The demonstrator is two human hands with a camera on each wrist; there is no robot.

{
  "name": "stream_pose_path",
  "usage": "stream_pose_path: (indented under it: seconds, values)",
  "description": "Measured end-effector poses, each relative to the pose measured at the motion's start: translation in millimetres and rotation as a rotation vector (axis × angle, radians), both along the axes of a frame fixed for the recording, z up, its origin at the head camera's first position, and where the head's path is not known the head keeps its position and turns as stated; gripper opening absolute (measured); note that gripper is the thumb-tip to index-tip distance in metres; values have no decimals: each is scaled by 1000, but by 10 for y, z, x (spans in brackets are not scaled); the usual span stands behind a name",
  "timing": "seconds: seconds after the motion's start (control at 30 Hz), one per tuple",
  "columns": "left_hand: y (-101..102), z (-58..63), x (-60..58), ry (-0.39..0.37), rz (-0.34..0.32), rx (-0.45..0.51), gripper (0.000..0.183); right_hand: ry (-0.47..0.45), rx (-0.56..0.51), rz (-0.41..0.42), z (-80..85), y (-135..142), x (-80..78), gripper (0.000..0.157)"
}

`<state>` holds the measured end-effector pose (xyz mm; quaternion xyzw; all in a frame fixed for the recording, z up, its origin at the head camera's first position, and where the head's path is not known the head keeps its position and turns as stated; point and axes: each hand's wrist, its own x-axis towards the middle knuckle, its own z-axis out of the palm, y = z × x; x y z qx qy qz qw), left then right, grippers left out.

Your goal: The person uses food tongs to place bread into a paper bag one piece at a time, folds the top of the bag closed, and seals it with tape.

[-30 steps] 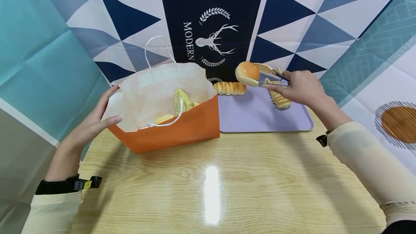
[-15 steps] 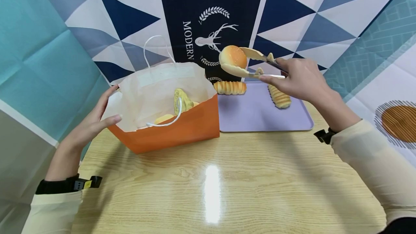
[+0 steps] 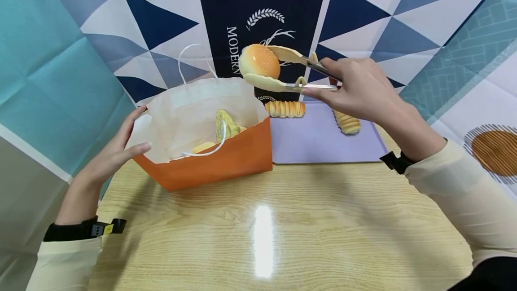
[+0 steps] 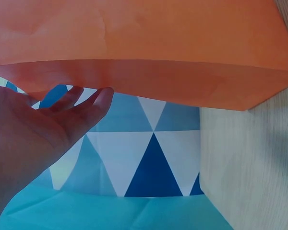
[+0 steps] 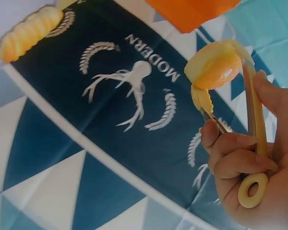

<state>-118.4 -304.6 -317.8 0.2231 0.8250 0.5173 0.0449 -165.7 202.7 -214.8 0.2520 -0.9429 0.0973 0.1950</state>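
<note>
Already, pastries lie inside the orange paper bag (image 3: 210, 160), steadied by the left hand (image 3: 117, 152) with straight fingers. A sesame bun (image 3: 259, 61) is held above the bag's edge in tongs (image 3: 295, 73) squeezed by the right hand (image 3: 355, 91) — two ridged rolls (image 3: 284, 108) remain on the lilac tray (image 3: 323, 143).

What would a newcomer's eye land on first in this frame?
The round bun held in tongs by the right hand, above the far right corner of the orange paper bag. The left hand rests against the bag's left side; two ridged rolls lie on the lilac tray.
</note>
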Motion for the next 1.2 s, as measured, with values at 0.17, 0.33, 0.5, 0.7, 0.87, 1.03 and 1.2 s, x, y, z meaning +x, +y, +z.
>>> stream_pose_path:
  seconds: [0.17, 0.33, 0.5, 0.7, 0.87, 1.03, 1.2]
  values:
    - [-1, -4, -4, 4, -5, 4, 83, -26, 13, 30, 108, -192, 56, 59]
    - [-5, -2, -12, 14, -6, 1, 84, -53, 19, 69, 166, -390, 89, 73]
    - [-12, -4, -19, 17, -8, -3, 85, -67, 47, 95, 178, -558, 101, 82]
    - [-21, -4, -27, 13, -1, -8, 85, -62, 48, 140, 180, -718, 95, 85]
    - [-21, -1, -36, 12, 0, -8, 86, -52, 60, 184, 207, -852, 107, 68]
    - [-8, 11, -47, 19, -6, -4, 86, -63, 115, 195, 240, -1006, 107, 65]
    - [20, 31, -38, 25, -31, 1, 86, -63, 167, 194, 228, -1158, 90, 69]
